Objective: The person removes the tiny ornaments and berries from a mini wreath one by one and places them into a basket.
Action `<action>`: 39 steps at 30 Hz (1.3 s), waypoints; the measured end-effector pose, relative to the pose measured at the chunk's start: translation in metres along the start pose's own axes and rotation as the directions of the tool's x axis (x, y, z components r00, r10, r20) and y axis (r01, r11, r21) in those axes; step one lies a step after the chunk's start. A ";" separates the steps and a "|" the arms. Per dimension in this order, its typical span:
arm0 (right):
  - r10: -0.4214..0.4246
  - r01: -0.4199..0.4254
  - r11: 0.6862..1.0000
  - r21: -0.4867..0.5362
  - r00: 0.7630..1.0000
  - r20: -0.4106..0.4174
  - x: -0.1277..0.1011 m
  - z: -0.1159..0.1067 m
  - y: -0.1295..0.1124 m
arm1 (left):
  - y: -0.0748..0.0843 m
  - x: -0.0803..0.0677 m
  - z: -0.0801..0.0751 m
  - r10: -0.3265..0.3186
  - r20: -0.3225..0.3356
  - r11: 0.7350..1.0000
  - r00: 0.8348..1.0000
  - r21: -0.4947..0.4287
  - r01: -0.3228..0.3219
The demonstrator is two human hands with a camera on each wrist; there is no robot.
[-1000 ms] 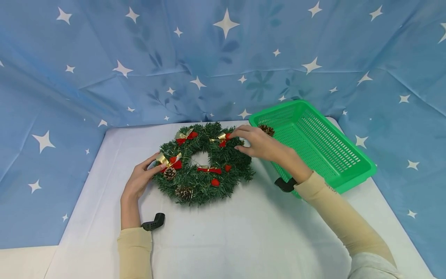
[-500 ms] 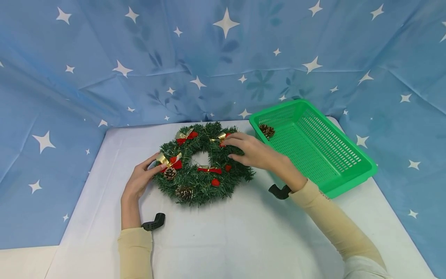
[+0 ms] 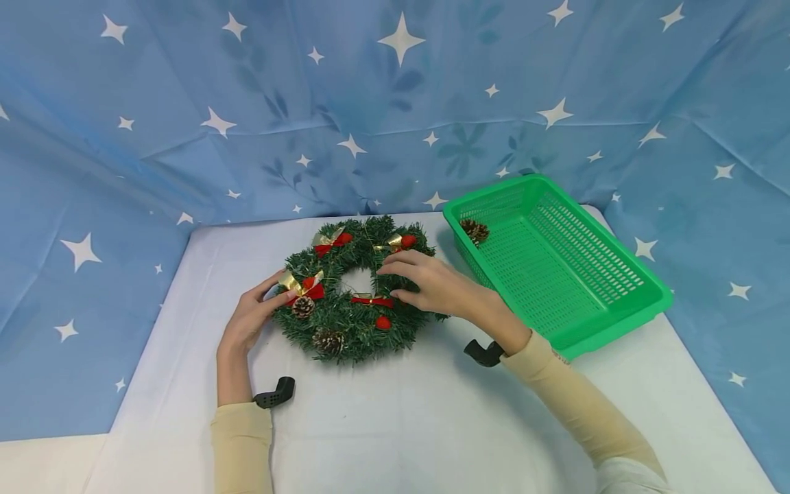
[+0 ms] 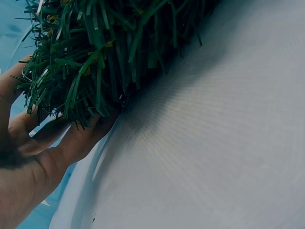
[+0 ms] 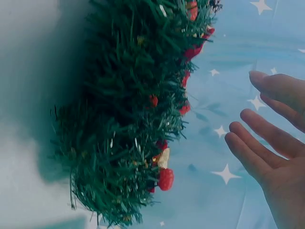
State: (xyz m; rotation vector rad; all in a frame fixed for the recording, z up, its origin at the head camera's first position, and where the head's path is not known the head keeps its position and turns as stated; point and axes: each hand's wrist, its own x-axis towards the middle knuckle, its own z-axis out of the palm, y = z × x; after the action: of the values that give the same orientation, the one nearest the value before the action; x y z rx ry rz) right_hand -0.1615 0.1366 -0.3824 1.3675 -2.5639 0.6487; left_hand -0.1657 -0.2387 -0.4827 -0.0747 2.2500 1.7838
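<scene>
A green wreath (image 3: 345, 322) with red-and-gold bows, pine cones and red berries lies flat on the white table (image 3: 395, 418). My left hand (image 3: 249, 319) grips its left edge, thumb on top beside a bow (image 3: 302, 285). In the left wrist view, my left hand's fingers (image 4: 62, 148) lie against the needles (image 4: 105, 52) at table level. My right hand (image 3: 432, 285) hovers over the wreath's right side with straight fingers. The right wrist view shows my right hand (image 5: 271, 148) open, holding nothing and apart from the wreath (image 5: 128, 119).
A green perforated basket (image 3: 617, 302) stands at the right of the table, close to the wreath, with one pine cone (image 3: 476, 231) in its far corner. A blue star-patterned cloth (image 3: 395, 103) closes off the back and sides.
My right hand has moved left and nearer, from the wreath's far right edge by the basket to above its right side. The left hand and the wreath have not moved.
</scene>
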 end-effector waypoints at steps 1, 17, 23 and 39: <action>-0.012 0.012 1.000 0.001 1.000 -0.010 0.000 0.001 -0.001 | 0.000 0.000 0.000 -0.001 -0.001 1.000 1.000 -0.002 0.001; -0.042 0.042 0.998 0.050 0.999 -0.009 0.004 0.022 -0.015 | -0.003 0.002 0.000 -0.005 -0.002 1.000 1.000 -0.021 0.005; -0.053 0.054 0.996 0.071 0.999 -0.011 0.007 0.029 -0.021 | -0.001 0.002 0.000 0.001 -0.004 1.000 1.000 -0.009 -0.001; -0.087 0.084 0.988 0.133 0.996 0.015 0.011 0.052 -0.035 | -0.002 0.005 -0.001 0.006 0.002 1.000 1.000 0.012 -0.006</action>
State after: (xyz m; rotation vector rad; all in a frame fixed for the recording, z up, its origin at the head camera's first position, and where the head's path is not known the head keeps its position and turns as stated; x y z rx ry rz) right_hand -0.1360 0.0884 -0.4144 1.5235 -2.5019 0.8059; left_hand -0.1700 -0.2400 -0.4857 -0.0636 2.2613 1.7721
